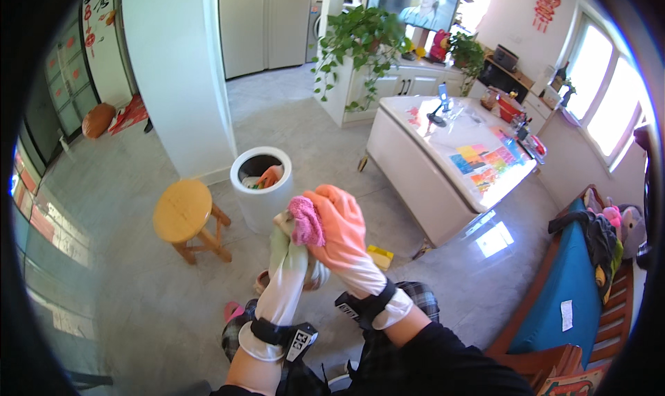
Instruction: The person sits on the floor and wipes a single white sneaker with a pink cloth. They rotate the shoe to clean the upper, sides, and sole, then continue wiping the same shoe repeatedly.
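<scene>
My right hand (340,227), in a peach-orange rubber glove with a white cuff, is closed around a bunched pink terry cloth (305,222). Pressed against the cloth from the left is my left hand (288,248), in a pale green and white glove. A small beige patch (283,219) shows at its fingers; whether that is a held object or the glove itself is unclear. Both hands meet in front of me, above the floor. Part of a brown-rimmed thing (262,282) shows below them, mostly hidden by the left forearm.
A white bin (262,204) with an orange glove (270,176) inside stands beyond my hands. Left of it is a round wooden stool (183,211). A white table (410,172) stands ahead right, near a yellow dustpan-like piece (381,257). A blue-cushioned wooden sofa (561,292) lines the right.
</scene>
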Demonstrator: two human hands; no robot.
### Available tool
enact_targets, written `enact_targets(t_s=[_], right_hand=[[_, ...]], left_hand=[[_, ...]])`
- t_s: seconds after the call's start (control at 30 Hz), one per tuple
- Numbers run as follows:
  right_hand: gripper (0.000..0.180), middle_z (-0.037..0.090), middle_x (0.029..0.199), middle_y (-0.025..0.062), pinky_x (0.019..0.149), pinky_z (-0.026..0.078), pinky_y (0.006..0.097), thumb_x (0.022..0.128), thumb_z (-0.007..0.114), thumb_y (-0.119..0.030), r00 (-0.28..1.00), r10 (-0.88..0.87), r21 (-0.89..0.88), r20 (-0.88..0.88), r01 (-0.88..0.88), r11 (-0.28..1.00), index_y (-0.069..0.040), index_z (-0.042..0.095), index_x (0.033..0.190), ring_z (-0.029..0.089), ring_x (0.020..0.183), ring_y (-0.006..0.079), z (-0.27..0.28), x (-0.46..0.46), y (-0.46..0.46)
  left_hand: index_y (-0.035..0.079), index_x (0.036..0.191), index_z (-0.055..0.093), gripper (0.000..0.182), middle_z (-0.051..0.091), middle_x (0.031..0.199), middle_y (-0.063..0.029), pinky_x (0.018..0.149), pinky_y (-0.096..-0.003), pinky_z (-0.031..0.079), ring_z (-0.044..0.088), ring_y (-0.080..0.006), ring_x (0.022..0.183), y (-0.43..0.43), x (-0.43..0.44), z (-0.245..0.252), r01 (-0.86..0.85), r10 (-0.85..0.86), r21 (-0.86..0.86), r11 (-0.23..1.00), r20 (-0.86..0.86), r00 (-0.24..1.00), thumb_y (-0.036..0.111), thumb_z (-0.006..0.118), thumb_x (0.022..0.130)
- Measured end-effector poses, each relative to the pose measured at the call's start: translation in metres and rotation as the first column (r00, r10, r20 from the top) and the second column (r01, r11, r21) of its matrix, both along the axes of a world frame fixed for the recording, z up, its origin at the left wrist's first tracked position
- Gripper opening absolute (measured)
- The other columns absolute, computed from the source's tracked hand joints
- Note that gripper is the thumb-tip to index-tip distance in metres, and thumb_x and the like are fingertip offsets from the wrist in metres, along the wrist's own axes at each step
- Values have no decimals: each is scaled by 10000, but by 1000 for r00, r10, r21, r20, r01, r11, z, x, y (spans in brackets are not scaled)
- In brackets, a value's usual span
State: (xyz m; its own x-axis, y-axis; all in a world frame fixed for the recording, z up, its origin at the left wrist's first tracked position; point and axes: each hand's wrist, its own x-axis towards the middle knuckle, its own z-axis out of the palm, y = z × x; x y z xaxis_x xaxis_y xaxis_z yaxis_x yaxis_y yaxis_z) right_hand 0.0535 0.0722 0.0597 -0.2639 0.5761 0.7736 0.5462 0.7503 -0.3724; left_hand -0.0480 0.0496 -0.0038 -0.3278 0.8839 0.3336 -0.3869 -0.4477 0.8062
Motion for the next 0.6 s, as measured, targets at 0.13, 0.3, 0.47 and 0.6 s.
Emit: enact_targets(t_s=[0.13, 0.3, 0.47, 0.6], right_hand=[[487, 536, 1204, 128, 965, 413, 465, 841, 695, -410, 1000, 3, -39, 2, -3, 999, -113, 623, 1221, 511, 1152, 344, -7, -4, -4], [480, 557, 1180, 103, 941, 431, 438, 868, 668, -315, 990, -45, -106, 132, 59, 993, -137, 595, 1307, 534, 1115, 326, -30, -15, -12], [687, 519, 1226, 117, 896, 434, 424, 859, 633, -308, 979, 100, -152, 175, -74, 986, -93, 432, 1480, 514, 1139, 318, -63, -28, -27], [721, 520, 1228, 122, 904, 433, 464, 857, 640, -333, 973, -106, -186, 206, 145, 972, -93, 404, 1495, 515, 1132, 332, -61, -26, -25]], left_hand=[[65, 1211, 540, 319, 578, 1063, -12, 784, -266, 490, 563, -100, 919, 15, -18, -34, 57, -60, 21, 998, 128, 990, 348, 479, 1077], [101, 1217, 570, 424, 607, 988, 26, 723, -250, 474, 557, -76, 850, 4, -39, -25, 165, -168, 35, 986, 110, 980, 466, 406, 1079], [106, 1147, 583, 499, 656, 942, -21, 717, -273, 553, 649, -123, 790, -8, -44, 13, -78, 137, -188, 979, 325, 936, 572, 451, 1028], [96, 1195, 574, 519, 651, 1030, -21, 724, -281, 560, 653, -121, 840, -12, -30, 24, -7, 118, -437, 900, 229, 966, 571, 449, 1027]])
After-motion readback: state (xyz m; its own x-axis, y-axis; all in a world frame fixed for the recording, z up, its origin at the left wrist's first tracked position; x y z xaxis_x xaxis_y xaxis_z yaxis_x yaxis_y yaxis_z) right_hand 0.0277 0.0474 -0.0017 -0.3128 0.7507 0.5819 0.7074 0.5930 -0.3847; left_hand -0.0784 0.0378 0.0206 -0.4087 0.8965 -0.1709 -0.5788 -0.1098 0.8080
